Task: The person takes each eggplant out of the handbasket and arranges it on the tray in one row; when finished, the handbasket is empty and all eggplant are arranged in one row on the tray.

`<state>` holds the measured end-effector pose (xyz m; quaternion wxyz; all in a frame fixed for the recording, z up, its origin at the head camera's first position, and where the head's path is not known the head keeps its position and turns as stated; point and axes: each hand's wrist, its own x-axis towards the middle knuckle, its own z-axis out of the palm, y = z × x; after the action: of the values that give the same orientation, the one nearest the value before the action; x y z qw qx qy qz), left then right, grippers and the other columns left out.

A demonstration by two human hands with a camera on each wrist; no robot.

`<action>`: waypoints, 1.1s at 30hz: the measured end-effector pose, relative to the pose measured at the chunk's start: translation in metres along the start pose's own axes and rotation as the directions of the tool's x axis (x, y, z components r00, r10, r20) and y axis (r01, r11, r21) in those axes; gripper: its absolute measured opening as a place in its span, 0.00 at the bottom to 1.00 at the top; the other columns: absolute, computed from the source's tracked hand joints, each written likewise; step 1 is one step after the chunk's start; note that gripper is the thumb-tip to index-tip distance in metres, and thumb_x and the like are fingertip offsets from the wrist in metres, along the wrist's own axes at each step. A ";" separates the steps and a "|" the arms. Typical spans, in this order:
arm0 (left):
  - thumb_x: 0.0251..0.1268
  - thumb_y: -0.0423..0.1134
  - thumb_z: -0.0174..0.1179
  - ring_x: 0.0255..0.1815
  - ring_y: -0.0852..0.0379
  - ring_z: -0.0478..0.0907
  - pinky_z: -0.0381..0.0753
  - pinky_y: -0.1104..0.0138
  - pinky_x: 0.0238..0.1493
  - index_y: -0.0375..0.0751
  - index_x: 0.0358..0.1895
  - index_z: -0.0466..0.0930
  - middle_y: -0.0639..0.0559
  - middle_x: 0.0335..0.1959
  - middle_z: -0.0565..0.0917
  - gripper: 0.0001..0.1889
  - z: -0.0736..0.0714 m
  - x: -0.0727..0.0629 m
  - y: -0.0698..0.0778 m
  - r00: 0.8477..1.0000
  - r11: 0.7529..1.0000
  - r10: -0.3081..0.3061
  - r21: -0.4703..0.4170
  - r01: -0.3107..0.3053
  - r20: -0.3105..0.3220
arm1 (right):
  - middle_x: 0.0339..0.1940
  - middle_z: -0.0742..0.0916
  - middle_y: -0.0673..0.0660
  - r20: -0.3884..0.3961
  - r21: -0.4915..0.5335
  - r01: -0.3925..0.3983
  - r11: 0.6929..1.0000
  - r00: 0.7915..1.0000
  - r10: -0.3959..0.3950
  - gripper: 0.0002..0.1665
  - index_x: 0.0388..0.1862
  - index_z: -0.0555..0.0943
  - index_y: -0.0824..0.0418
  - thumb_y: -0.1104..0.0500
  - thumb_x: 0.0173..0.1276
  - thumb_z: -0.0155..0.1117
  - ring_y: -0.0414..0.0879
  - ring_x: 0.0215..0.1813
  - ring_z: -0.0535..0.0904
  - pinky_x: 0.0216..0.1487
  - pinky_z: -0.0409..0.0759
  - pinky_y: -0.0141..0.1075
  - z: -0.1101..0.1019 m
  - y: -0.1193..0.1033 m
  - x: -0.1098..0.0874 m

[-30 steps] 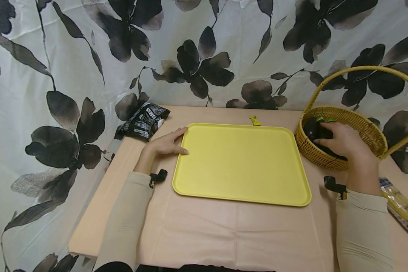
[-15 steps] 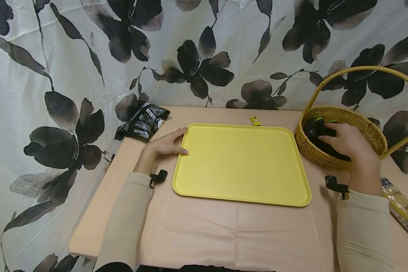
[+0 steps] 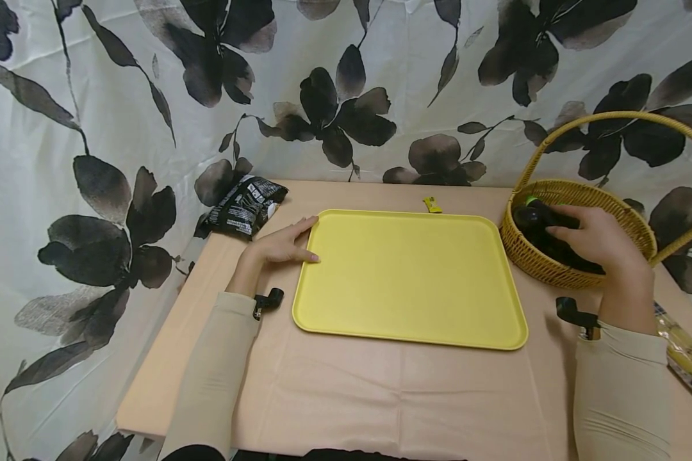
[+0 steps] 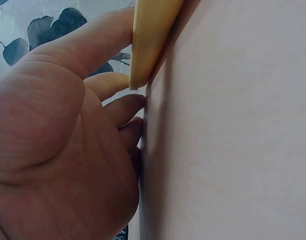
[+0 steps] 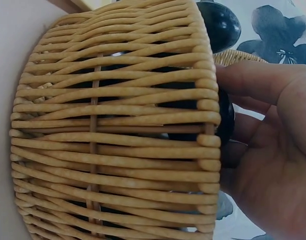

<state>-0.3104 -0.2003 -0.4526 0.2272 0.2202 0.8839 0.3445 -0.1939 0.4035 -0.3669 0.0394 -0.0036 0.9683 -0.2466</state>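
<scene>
In the head view, my right hand [image 3: 602, 240] reaches into the wicker basket [image 3: 640, 224] and grips a dark, glossy eggplant [image 3: 562, 219] between thumb and fingers. Beside it lies another eggplant [image 3: 528, 219] with a bright green stem end. The right wrist view shows the basket's woven side [image 5: 113, 140] hiding most of the contents, and one dark rounded end [image 5: 220, 27] rising over the rim. At the far left, my left hand [image 3: 277, 246] rests against the left edge of the yellow tray [image 3: 409, 278], thumb and relaxed fingers touching the rim [image 4: 148, 47].
A black packet [image 3: 245, 205] lies at the back left corner of the table [image 3: 346, 390]. Behind the tray is a small yellow wrapper [image 3: 432, 205]. A long yellow package [image 3: 689, 358] lies at the right, beyond my forearm. The basket's tall handle [image 3: 628, 115] arches above it.
My right hand has drawn slightly right and toward me, and the eggplant in its grip has shifted with it inside the basket. The left hand and tray stay put.
</scene>
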 end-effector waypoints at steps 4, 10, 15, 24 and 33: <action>0.58 0.56 0.77 0.89 0.47 0.33 0.34 0.47 0.87 0.56 0.87 0.45 0.53 0.88 0.43 0.59 -0.001 0.001 0.000 1.000 1.000 0.000 0.004 0.000 -0.008 | 0.72 0.70 0.81 -0.023 0.024 -0.013 1.000 1.000 0.013 0.35 0.81 0.64 0.67 0.49 0.84 0.51 0.77 0.71 0.64 0.66 0.63 0.78 -0.002 -0.003 0.000; 0.59 0.50 0.77 0.89 0.45 0.31 0.32 0.46 0.87 0.52 0.87 0.43 0.50 0.88 0.42 0.59 0.001 0.002 0.003 1.000 1.000 -0.004 -0.009 0.004 -0.011 | 0.72 0.69 0.81 -0.054 0.031 -0.042 0.999 0.998 0.043 0.34 0.81 0.63 0.65 0.50 0.85 0.49 0.77 0.70 0.64 0.65 0.64 0.79 -0.004 -0.006 -0.003; 0.59 0.50 0.77 0.89 0.46 0.32 0.33 0.47 0.87 0.52 0.87 0.44 0.51 0.88 0.42 0.59 0.001 0.002 0.003 1.000 1.000 -0.006 -0.008 0.006 -0.009 | 0.72 0.70 0.80 -0.091 0.061 -0.058 0.996 0.994 0.063 0.32 0.82 0.65 0.61 0.50 0.85 0.47 0.74 0.64 0.66 0.58 0.73 0.73 -0.004 -0.007 -0.005; 0.57 0.58 0.76 0.89 0.48 0.33 0.34 0.47 0.87 0.56 0.87 0.43 0.54 0.88 0.43 0.60 -0.001 0.001 0.004 1.000 1.000 -0.001 0.018 0.001 0.000 | 0.66 0.75 0.76 -0.170 0.045 -0.012 0.999 0.985 0.019 0.27 0.78 0.71 0.58 0.54 0.85 0.48 0.52 0.28 0.66 0.24 0.65 0.39 -0.009 -0.009 -0.010; 0.58 0.57 0.77 0.89 0.49 0.32 0.34 0.47 0.87 0.56 0.87 0.44 0.54 0.88 0.42 0.60 0.001 -0.001 0.003 1.000 1.000 -0.004 -0.014 0.004 -0.007 | 0.66 0.76 0.75 -0.161 0.046 0.044 0.998 0.986 -0.036 0.26 0.76 0.73 0.62 0.55 0.85 0.48 0.53 0.32 0.67 0.27 0.65 0.36 -0.012 -0.013 -0.012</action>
<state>-0.3077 -0.1982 -0.4508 0.2262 0.2156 0.8826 0.3512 -0.1827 0.3979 -0.3494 -0.0435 -0.0021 0.9617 -0.2705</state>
